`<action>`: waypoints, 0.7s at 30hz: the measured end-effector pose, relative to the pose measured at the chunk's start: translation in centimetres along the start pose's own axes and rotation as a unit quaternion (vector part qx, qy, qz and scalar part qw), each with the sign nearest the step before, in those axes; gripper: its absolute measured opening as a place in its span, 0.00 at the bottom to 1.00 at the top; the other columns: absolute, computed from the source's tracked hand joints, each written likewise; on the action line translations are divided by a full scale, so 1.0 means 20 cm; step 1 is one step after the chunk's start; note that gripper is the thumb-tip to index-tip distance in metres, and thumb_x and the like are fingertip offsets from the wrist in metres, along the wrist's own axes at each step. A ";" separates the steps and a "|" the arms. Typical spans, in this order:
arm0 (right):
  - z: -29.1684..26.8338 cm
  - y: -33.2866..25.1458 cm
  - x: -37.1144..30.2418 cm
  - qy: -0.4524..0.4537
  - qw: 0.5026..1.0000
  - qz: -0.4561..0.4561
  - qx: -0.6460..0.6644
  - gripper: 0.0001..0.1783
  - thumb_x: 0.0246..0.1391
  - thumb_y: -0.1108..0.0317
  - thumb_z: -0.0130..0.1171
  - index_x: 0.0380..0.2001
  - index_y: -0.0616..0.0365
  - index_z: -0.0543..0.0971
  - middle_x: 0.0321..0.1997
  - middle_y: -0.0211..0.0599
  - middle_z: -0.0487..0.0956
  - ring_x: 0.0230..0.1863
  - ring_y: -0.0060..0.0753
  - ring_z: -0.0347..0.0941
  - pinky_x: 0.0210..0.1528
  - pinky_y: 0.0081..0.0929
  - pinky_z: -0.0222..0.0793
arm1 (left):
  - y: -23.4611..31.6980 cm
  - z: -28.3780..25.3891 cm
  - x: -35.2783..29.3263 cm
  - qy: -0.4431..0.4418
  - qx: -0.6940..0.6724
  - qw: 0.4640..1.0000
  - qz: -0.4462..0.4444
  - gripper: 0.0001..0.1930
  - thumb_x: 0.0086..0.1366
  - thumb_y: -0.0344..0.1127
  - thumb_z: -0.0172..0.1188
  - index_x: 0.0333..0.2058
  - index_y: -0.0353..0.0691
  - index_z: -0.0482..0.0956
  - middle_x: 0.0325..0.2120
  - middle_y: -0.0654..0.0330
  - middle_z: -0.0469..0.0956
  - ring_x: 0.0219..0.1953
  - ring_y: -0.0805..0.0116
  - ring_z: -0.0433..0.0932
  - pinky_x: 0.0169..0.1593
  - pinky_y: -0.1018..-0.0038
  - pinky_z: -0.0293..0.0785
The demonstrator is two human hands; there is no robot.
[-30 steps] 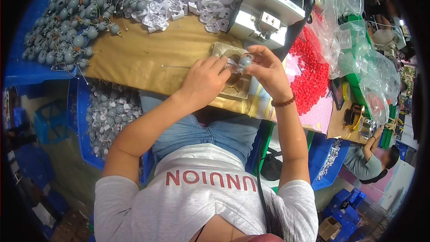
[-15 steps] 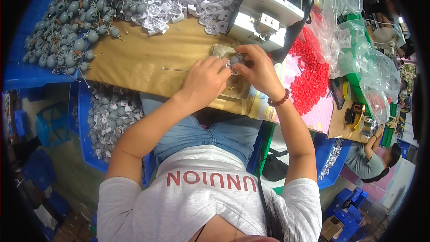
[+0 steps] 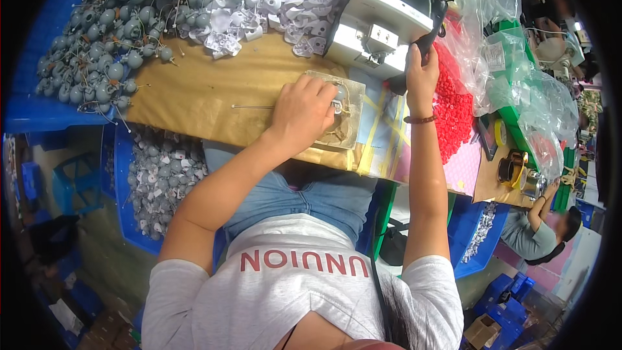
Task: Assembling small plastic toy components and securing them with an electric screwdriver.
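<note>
My left hand (image 3: pixel 303 111) rests on a pale block-shaped fixture (image 3: pixel 350 131), its bent fingers holding a grey ball-shaped part (image 3: pixel 340 93) with a white piece next to it. The fingers hide part of that piece. My right hand (image 3: pixel 422 76) is wrapped round a black electric screwdriver (image 3: pixel 424 43) with a cord at its upper end. That tool is in front of a white screw feeder machine (image 3: pixel 387 19), to the right of the fixture. Left of my left hand, a thin metal rod (image 3: pixel 251 107) lies on the brown table covering (image 3: pixel 201 97).
Grey ball parts with wires (image 3: pixel 107 45) pile up at the far left, beside white plastic shells (image 3: pixel 259 0). Red small parts (image 3: pixel 453 120) and clear plastic bags (image 3: pixel 492 0) are to the right. A blue bin (image 3: pixel 139 233) stands below the table edge. A co-worker (image 3: pixel 534 233) sits at right.
My right hand has left the grey part and moved right and up onto the screwdriver, which has shifted slightly. My left hand stays on the part at the fixture.
</note>
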State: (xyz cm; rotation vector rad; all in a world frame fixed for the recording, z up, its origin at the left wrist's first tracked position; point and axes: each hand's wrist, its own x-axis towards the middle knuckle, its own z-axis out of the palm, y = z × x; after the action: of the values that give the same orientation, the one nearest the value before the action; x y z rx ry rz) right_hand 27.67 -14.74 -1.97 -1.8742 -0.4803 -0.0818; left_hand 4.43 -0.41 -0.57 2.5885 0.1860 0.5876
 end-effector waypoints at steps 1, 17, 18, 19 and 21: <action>-0.01 -0.01 0.00 0.017 0.999 -0.008 0.029 0.28 0.58 0.71 0.63 0.58 0.68 0.66 0.45 0.42 0.78 0.45 0.31 0.75 0.46 0.27 0.71 | 0.00 0.00 0.00 0.001 -0.003 1.000 0.000 0.17 0.51 0.33 0.67 0.41 0.42 0.78 0.35 0.60 0.75 0.44 0.58 0.74 0.45 0.63 0.71; 0.19 -0.69 0.13 -0.039 0.957 -0.171 0.230 0.08 0.54 0.75 0.63 0.35 0.65 0.75 0.21 0.35 0.79 0.22 0.26 0.76 0.29 0.22 0.72 | -0.01 0.01 0.00 0.014 -0.031 0.999 -0.013 0.18 0.50 0.33 0.68 0.42 0.42 0.79 0.35 0.57 0.76 0.42 0.55 0.74 0.44 0.60 0.71; 0.20 -0.68 0.15 -0.046 0.966 -0.162 0.198 0.08 0.53 0.73 0.64 0.31 0.64 0.75 0.21 0.35 0.79 0.21 0.25 0.75 0.28 0.21 0.71 | -0.02 0.01 0.00 0.012 -0.028 0.999 -0.012 0.18 0.50 0.33 0.68 0.42 0.42 0.79 0.35 0.57 0.76 0.42 0.55 0.75 0.44 0.60 0.71; 0.20 -0.67 0.14 -0.059 0.966 -0.137 0.213 0.08 0.52 0.72 0.64 0.31 0.64 0.75 0.20 0.35 0.78 0.21 0.25 0.75 0.27 0.21 0.71 | -0.02 0.01 0.00 0.010 -0.025 1.000 -0.012 0.18 0.50 0.33 0.68 0.41 0.42 0.79 0.35 0.57 0.76 0.42 0.55 0.75 0.44 0.60 0.71; 0.22 -0.66 0.12 -0.086 0.962 -0.088 0.243 0.09 0.52 0.72 0.65 0.32 0.64 0.75 0.20 0.35 0.78 0.21 0.25 0.75 0.27 0.21 0.71 | -0.02 0.00 -0.01 0.010 -0.023 1.000 -0.012 0.17 0.50 0.33 0.68 0.41 0.41 0.79 0.35 0.57 0.77 0.42 0.55 0.75 0.44 0.60 0.72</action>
State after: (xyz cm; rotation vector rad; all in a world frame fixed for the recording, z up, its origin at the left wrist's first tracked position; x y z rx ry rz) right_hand 24.28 -6.39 8.89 -1.3602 -0.7160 0.0773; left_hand 4.33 -0.17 -0.86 2.5327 0.2074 0.6014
